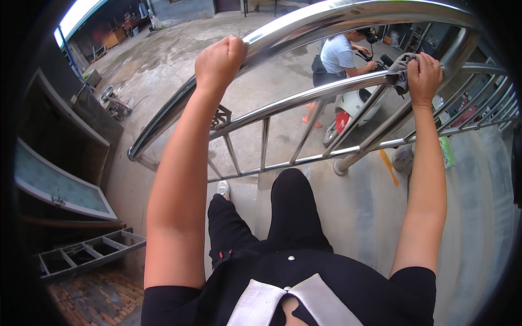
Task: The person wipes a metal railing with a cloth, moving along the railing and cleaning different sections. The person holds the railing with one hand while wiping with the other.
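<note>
My left hand [220, 61] is closed around the thick top handrail [350, 16] of a polished stainless steel railing. With its fingers over a grey cloth [401, 71], my right hand [425, 77] rests on the thinner rail [310, 94] below, near the post [461, 49]. The cloth drapes over that rail at my fingertips. Upright bars [265, 142] run from this rail to a lower one, and a dark ornamental piece [221, 117] sits between the rails by my left forearm.
Beyond the railing another person [336, 53] stands at a white scooter [355, 104]. An orange tool [389, 167], a grey rounded object [403, 159] and a green packet [447, 153] lie near the steps at right. A metal ladder [91, 250] and bricks [98, 299] are at lower left.
</note>
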